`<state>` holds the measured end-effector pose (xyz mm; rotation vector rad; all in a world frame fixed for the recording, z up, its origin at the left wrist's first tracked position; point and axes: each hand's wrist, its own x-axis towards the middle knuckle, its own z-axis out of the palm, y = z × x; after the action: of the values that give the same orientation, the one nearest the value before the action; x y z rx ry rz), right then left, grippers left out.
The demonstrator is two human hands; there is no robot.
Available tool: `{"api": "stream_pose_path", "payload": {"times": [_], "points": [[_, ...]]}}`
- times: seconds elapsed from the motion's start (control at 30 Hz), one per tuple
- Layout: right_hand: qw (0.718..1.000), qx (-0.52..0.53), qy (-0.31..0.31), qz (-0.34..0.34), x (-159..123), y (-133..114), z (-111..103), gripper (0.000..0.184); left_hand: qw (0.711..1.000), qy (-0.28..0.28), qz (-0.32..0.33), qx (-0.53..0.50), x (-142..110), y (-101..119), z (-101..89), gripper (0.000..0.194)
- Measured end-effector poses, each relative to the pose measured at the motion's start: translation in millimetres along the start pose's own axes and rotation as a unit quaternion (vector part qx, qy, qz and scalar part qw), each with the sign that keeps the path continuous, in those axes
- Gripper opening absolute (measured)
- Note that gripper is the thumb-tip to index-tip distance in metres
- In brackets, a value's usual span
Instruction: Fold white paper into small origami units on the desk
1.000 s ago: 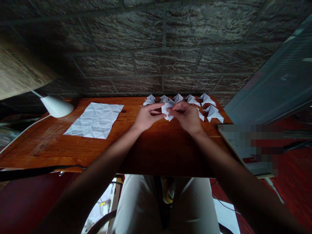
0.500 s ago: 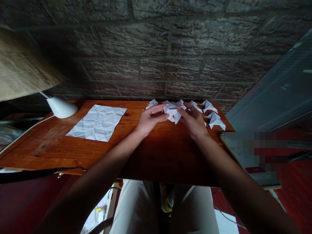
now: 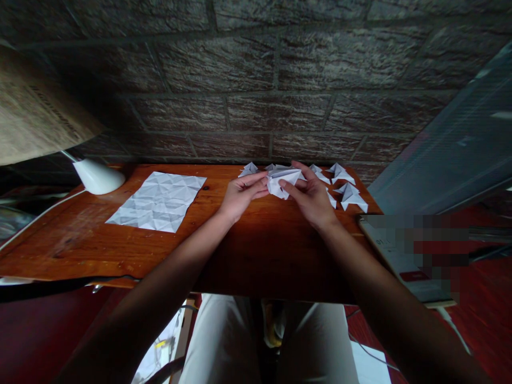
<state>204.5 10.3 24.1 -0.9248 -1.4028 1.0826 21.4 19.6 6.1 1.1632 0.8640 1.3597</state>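
Both hands are closed on one small folded paper (image 3: 275, 186): the left hand (image 3: 237, 200) pinches its left end between thumb and fingertips, and the right hand (image 3: 316, 202) presses the thumb on its near face, with the other fingers behind or beyond it. The paper is lifted a little above the table (image 3: 256, 245), as it seems. I judge that the step in hand is the forming of this piece, with its flaps and creases being arranged by the fingers; which crease exactly, I cannot tell

Just beyond the grip and to its right lie several similar paper shapes (image 3: 352, 198), with standing points, some partly hidden by the fingers. Farther to the left of the grip there is a flat creased sheet (image 3: 158, 202), well apart from it, and after that a white lamp base (image 3: 100, 178). Behind all is the brick wall (image 3: 248, 64)

In my judgement, the next move calls for a light but steady pinch from the left, while the right thumb works along the fold, because too strong pressure could flatten the raised flaps or make a wrong crease
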Motion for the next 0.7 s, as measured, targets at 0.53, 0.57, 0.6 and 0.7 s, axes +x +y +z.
{"api": "stream_pose_path", "payload": {"times": [0.53,0.57,0.6,0.7], "points": [[0.985,-0.157,-0.031,-0.07,-1.2,1.4,-4.0,0.023,0.998,0.017,0.023,0.056,-1.9,-1.3,2.1,0.044],[0.983,-0.168,-0.024,-0.071,-1.8,1.0,-3.3,0.022,0.998,0.017,0.026,0.059,-2.4,-1.0,2.9,0.044],[0.982,-0.174,-0.02,-0.072,-2.3,0.7,-2.9,0.022,0.998,0.017,0.028,0.06,-2.8,-0.9,3.6,0.044],[0.981,-0.181,-0.016,-0.067,-2.6,0.6,-2.5,0.023,0.997,0.018,0.032,0.064,-3.6,-1.0,5.3,0.044]]}}
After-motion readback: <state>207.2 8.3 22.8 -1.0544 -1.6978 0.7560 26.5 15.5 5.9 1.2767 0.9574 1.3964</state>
